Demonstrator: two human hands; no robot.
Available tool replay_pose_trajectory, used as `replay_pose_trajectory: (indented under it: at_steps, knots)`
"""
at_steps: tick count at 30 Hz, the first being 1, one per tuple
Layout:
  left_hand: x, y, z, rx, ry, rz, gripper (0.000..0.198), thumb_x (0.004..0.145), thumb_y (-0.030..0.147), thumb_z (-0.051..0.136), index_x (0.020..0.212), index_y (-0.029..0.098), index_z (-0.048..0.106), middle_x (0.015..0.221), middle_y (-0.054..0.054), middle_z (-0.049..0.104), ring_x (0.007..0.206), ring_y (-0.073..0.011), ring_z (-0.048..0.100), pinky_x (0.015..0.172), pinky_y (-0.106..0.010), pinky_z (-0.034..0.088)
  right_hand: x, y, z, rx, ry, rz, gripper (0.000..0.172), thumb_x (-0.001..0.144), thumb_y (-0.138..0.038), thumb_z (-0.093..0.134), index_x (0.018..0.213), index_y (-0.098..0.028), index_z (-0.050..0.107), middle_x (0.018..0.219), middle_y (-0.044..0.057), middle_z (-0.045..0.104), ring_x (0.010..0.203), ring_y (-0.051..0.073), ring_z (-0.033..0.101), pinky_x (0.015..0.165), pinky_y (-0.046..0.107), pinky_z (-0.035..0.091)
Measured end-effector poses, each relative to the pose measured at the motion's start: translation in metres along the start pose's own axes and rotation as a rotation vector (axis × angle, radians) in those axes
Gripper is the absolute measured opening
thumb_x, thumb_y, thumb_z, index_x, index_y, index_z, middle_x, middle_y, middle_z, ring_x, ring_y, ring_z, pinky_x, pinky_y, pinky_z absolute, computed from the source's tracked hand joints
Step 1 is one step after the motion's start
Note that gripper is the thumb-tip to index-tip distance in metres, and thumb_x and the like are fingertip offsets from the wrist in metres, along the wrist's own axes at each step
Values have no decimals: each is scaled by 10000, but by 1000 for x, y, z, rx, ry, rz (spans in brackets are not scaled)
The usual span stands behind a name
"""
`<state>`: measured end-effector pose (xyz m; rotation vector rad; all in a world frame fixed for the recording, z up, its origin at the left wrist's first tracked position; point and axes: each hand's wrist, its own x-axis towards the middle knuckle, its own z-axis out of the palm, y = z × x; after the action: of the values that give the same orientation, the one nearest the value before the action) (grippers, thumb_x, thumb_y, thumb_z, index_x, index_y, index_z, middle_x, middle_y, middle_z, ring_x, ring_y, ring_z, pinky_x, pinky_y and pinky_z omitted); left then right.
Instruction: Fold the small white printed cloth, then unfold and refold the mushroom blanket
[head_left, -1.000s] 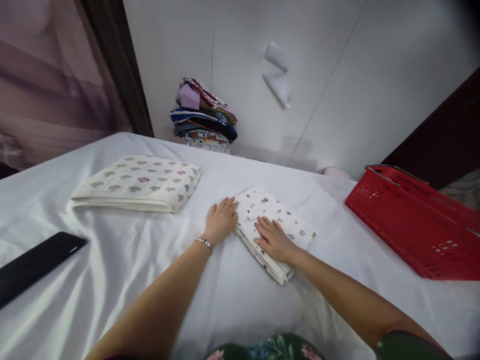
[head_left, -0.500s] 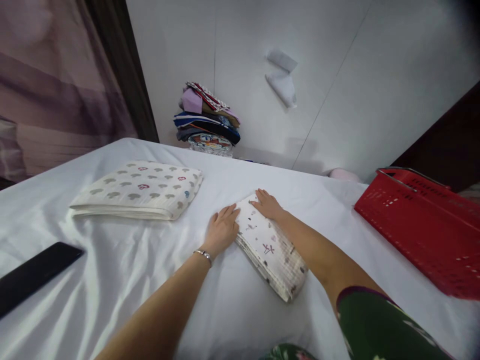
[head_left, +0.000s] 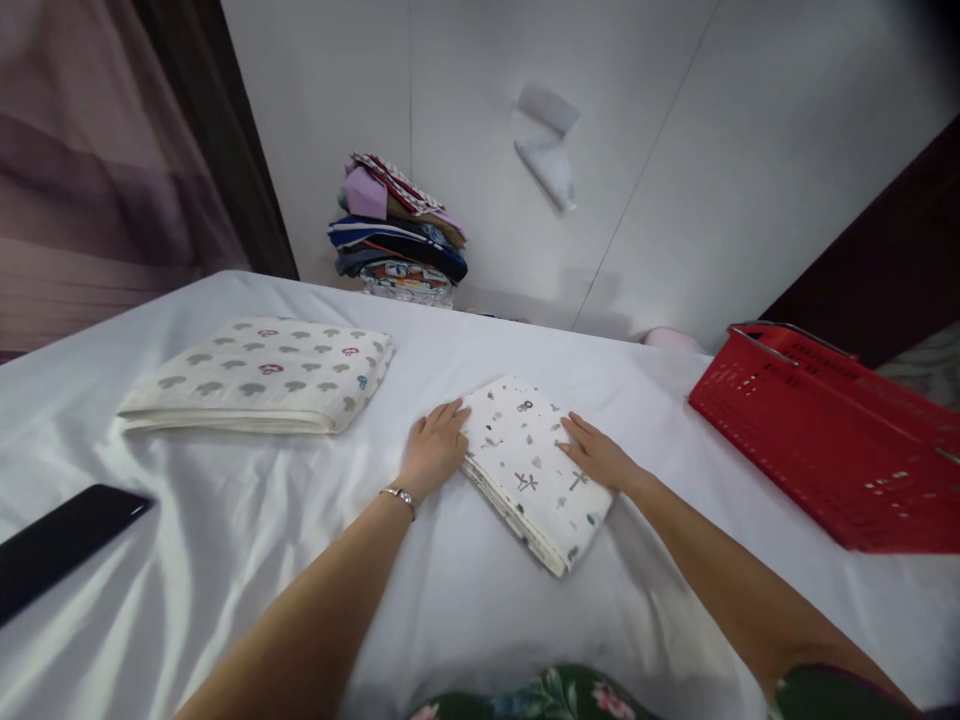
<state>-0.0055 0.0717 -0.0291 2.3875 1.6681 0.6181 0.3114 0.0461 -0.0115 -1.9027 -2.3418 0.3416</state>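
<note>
A small folded white cloth with tiny prints (head_left: 529, 470) lies on the white sheet (head_left: 247, 510) in front of me. My left hand (head_left: 433, 450) rests flat against its left edge, fingers stretched out, a bracelet on the wrist. My right hand (head_left: 600, 458) lies open on the cloth's right edge, fingers pointing left. Neither hand grips anything.
A larger folded cloth with grey heart prints (head_left: 262, 375) lies to the left. A red plastic basket (head_left: 832, 430) stands at the right. A stack of folded colourful clothes (head_left: 397, 235) sits against the white wall. A black flat object (head_left: 60, 545) lies at the left edge.
My right hand has moved from the cloth's far corner to its right edge. The left hand has stayed at the left edge.
</note>
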Motion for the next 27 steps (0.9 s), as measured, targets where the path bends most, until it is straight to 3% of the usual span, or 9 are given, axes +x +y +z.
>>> replay_pose_trajectory:
  at_steps: [4,7,10,14,16,21,27]
  knots:
    - [1,1,-1,-9,-7,-10,481,824,202,318,1284,240,451,1425,-4,361,1295,-191,303,1046,-405,280,-39,14,2,8,114,50,556,879,-493,356,1336,-182,419,1407,108,373,1295,245,339,1053,418,296]
    - [2,2,-1,-11,-22,-19,483,828,214,309,1290,237,448,1429,-3,355,1300,-196,297,1053,-415,268,-69,2,6,-47,259,34,453,902,-399,354,1281,-187,482,1400,116,383,1300,272,323,1042,503,270]
    - [3,2,-2,-13,-22,-11,482,824,220,315,1284,231,457,1423,-12,365,1297,-207,302,1048,-423,278,-100,-30,15,-57,314,-162,415,912,-335,369,1306,-225,444,1396,92,396,1315,246,298,1059,512,226]
    - [1,2,-3,-31,11,-5,467,820,221,327,1259,224,484,1407,-23,389,1282,-209,326,1036,-407,305,-130,-72,30,-65,203,-480,583,871,-383,466,1396,-204,285,1401,118,382,1324,239,279,1075,502,204]
    - [1,2,-4,-48,29,7,455,823,225,329,1246,211,497,1400,-29,399,1274,-200,336,1039,-390,305,-135,-81,35,-87,199,-511,649,847,-390,499,1407,-171,253,1410,141,359,1334,255,252,1074,516,199]
    - [5,-2,-10,-100,-6,6,423,854,309,323,1198,190,538,1377,-40,430,1256,-198,366,1048,-353,295,-133,-81,36,-147,210,-511,581,822,-198,459,1381,-145,308,1387,139,398,1328,244,265,1069,509,230]
    - [22,0,-22,-113,-119,-225,362,814,363,401,1106,217,559,1242,-43,556,1107,-203,523,922,-297,406,-130,-86,36,-249,178,-539,647,744,-31,477,1363,-175,357,1392,192,361,1304,306,289,1015,520,306]
